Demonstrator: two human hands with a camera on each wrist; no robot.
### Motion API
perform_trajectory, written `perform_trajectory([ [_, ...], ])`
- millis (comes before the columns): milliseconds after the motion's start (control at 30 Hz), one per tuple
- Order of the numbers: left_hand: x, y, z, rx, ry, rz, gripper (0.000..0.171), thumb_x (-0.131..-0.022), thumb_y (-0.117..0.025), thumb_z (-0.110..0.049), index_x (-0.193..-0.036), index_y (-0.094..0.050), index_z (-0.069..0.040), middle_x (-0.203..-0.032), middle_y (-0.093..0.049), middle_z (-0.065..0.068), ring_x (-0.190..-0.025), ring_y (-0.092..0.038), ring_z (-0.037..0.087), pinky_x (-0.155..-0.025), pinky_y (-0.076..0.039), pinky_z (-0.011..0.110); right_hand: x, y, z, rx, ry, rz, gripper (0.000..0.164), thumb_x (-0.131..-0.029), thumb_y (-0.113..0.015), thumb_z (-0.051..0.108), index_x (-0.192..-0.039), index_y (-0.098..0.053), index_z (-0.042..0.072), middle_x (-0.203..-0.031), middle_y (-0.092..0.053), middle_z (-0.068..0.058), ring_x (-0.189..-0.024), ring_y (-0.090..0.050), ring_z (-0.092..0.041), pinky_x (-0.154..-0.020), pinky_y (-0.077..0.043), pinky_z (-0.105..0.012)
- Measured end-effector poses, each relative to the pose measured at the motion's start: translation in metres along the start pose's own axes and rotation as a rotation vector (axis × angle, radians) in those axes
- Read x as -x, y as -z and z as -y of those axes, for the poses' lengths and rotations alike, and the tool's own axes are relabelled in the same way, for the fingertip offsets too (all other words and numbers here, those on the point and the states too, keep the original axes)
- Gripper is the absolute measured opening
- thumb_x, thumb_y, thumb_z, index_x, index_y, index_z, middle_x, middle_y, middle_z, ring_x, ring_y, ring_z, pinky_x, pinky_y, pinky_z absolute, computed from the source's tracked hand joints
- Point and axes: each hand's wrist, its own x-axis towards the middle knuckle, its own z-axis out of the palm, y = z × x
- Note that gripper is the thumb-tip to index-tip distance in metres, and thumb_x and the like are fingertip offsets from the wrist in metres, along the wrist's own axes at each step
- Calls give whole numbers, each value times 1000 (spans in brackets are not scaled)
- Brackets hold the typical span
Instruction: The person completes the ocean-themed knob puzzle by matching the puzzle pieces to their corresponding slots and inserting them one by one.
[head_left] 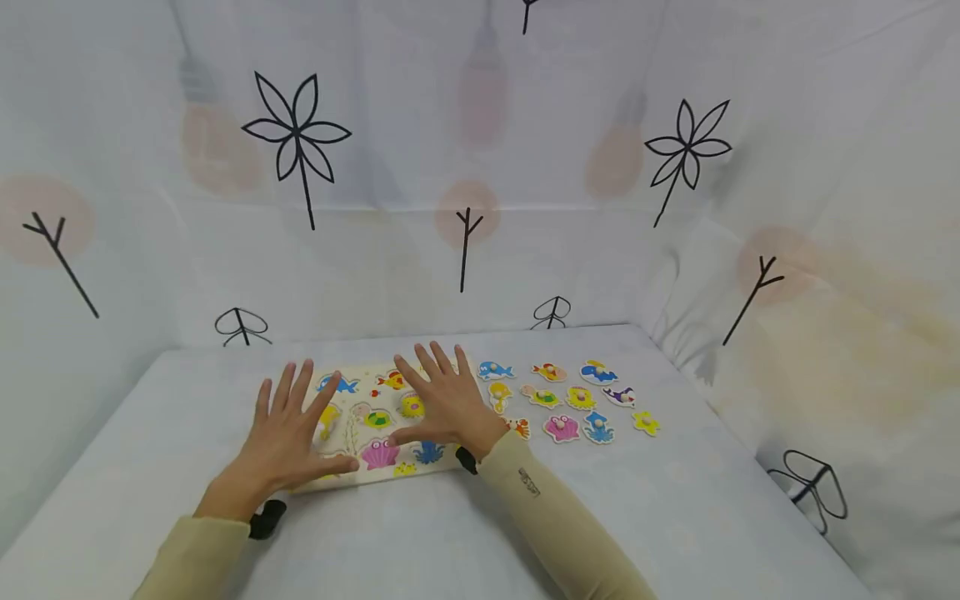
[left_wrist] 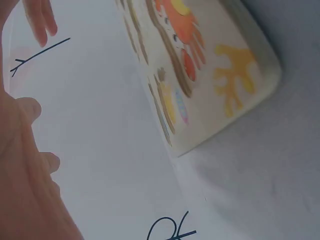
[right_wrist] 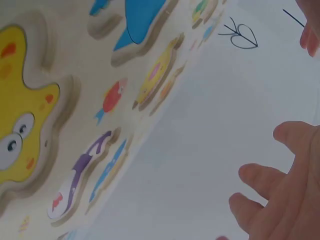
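Note:
A pale wooden puzzle board point(head_left: 371, 475) with coloured sea-creature pictures lies on the white-covered table. My left hand point(head_left: 288, 437) hovers over its left side, fingers spread and thumb stretched toward the right. Over the board's right part is my right hand point(head_left: 446, 400), also with spread fingers and holding nothing. Between the hands show a turtle picture point(head_left: 377, 419) and a pink shell picture point(head_left: 379, 454). In the left wrist view, a rounded board corner carries an orange crab picture point(left_wrist: 187, 25). Cut-out recesses, including a yellow starfish shape point(right_wrist: 25, 120), appear in the right wrist view.
Right of the board lie several loose knobbed pieces, among them a blue whale point(head_left: 496, 371), a turtle point(head_left: 543, 397), a pink shell point(head_left: 562, 428), a blue octopus point(head_left: 598, 428) and a yellow starfish point(head_left: 646, 423). A white patterned cloth point(head_left: 390, 267) hangs behind the table.

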Motion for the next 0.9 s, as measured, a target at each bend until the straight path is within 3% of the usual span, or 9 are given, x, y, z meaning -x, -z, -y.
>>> perform_trajectory([
  [100, 2, 1, -3, 87, 27, 41, 120, -64, -61, -81, -155, -8, -23, -158, 5, 20, -143, 14, 38, -112, 2, 62, 2, 1, 0, -29, 4, -4, 115, -64, -39, 93, -154, -2, 32, -161, -7, -5, -147, -2, -28, -116, -6, -54],
  [267, 7, 0, -7, 214, 67, 99, 120, -64, -69, -73, -155, -7, -25, -158, 7, 18, -143, 6, 41, -108, -13, 69, 5, 0, -1, -88, 16, 11, 115, -64, -43, 91, -154, -3, 32, -161, -7, -5, -147, -3, -27, -117, -10, -51],
  [400, 9, -1, -6, 274, 74, 107, 119, -66, -73, -68, -155, -8, -24, -158, 4, 19, -143, 2, 43, -105, -17, 72, 6, 3, -9, -83, 8, 15, 114, -64, -44, 90, -154, -3, 33, -161, -9, -3, -147, -4, -26, -117, -10, -50],
  [700, 24, 2, -4, 325, 118, 131, 117, -67, -75, -64, -154, -11, -20, -153, -11, 27, -135, -17, 51, -100, -25, 73, 17, 11, -48, -71, -19, 30, 112, -67, -51, 86, -155, -9, 30, -159, -16, -6, -146, -9, -27, -117, -12, -49],
  [900, 33, 0, 0, 339, 144, 163, 116, -66, -74, -66, -153, -18, -14, -151, -16, 30, -131, -23, 53, -95, -29, 74, 25, 16, -76, -37, -51, 36, 109, -69, -56, 81, -155, -14, 27, -159, -18, -7, -146, -12, -27, -117, -14, -49],
])
